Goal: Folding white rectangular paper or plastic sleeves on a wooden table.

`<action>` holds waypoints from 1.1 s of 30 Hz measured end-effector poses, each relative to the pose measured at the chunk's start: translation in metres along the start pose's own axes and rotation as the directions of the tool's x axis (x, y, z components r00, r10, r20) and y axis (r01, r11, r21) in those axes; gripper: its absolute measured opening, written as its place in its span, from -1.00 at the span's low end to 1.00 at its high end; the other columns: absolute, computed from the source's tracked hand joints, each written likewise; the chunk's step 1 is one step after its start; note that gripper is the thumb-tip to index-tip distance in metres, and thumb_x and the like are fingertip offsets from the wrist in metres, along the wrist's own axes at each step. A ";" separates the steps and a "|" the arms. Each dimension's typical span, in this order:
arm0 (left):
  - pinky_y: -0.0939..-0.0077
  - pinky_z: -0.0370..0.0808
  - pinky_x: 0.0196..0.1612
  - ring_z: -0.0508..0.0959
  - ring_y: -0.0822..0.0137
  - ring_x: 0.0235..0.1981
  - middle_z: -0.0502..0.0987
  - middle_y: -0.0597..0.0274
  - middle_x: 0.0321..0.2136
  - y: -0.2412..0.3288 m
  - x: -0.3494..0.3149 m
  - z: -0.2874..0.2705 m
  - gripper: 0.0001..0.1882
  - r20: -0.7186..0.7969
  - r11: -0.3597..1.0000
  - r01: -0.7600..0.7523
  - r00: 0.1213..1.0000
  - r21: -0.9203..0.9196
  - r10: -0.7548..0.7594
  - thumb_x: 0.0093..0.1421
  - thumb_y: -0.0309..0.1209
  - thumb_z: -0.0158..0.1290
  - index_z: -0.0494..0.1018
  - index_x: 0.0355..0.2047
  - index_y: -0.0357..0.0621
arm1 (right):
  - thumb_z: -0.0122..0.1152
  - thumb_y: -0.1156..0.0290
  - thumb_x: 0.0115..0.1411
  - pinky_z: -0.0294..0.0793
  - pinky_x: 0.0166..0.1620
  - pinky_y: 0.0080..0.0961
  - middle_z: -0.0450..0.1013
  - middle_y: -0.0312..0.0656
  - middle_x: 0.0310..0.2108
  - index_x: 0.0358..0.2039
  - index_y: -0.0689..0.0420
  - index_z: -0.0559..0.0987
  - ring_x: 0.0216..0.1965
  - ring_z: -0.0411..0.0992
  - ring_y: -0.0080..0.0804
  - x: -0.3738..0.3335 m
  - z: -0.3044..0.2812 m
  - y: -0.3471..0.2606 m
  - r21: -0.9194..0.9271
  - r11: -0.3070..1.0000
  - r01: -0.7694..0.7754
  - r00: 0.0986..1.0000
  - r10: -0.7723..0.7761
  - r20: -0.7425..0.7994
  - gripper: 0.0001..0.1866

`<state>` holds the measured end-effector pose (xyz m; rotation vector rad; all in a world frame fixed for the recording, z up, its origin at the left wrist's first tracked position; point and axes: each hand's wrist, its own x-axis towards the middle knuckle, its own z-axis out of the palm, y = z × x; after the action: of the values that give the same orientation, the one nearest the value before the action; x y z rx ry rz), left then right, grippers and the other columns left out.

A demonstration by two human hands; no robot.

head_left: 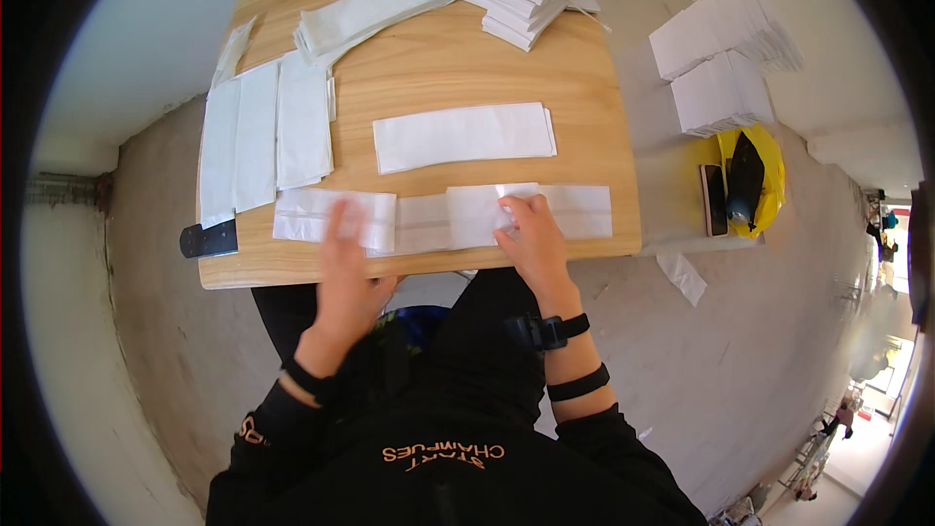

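For anyone handling thin, slippery sheets like this: the white strip [421, 214] lies along the near edge of the surface [589, 146], and it looks like a few see-through layers overlapping, though I can't tell if they're joined. The right hand [534, 239] has thumb and forefinger curled in, and it looks like they're pinching the middle layer. The left hand [346, 263] is motion-blurred over the left end, fingers roughly straight; can't tell if it's touching.

My take: pinch lightly so the film doesn't crease, and use flat left fingers to anchor that end before smoothing outward. Line the long edges up first, since a skewed layer would probably stay skewed. Also mind the white sheets [466, 136] just behind, apart from the strip; a sweeping knuckle could knock them crooked.
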<state>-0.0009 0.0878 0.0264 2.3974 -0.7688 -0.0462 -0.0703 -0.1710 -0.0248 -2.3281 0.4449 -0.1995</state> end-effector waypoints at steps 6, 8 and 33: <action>0.03 0.03 0.36 0.02 -0.05 0.36 0.09 -0.08 0.30 0.016 0.048 0.045 0.23 0.249 0.970 -0.241 0.941 0.019 0.229 -0.29 -0.26 0.45 -0.04 0.33 -0.25 | 0.33 0.47 -0.07 0.46 -0.18 -0.26 0.36 -0.13 -0.25 -0.09 0.06 0.53 -0.19 0.42 -0.11 0.004 0.001 -0.009 0.010 1.000 -0.011 0.999 0.010 0.046 -0.56; 0.04 0.03 0.36 0.04 -0.04 0.35 0.11 -0.08 0.28 0.009 0.058 0.050 0.23 0.261 0.966 -0.258 0.933 0.003 0.249 -0.29 -0.26 0.45 -0.04 0.33 -0.23 | 0.33 0.47 -0.07 0.46 -0.19 -0.27 0.36 -0.13 -0.25 -0.09 0.06 0.52 -0.19 0.42 -0.11 0.003 0.000 -0.008 0.002 1.000 -0.005 0.999 0.005 0.039 -0.56; 0.11 -0.09 0.39 -0.05 0.14 0.41 -0.03 0.03 0.38 0.011 0.039 0.078 0.06 0.380 0.878 -0.405 0.877 0.255 0.295 0.00 0.22 0.11 0.06 0.32 -0.27 | 0.32 0.42 -0.03 0.46 -0.17 -0.29 0.34 -0.15 -0.21 -0.09 0.04 0.52 -0.19 0.44 -0.19 0.002 -0.014 0.009 0.069 0.985 -0.161 0.987 0.161 0.004 -0.58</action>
<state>0.0093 0.0178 -0.0248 2.5451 -1.4736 -0.1890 -0.0750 -0.1867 -0.0206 -2.2126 0.6153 -0.1368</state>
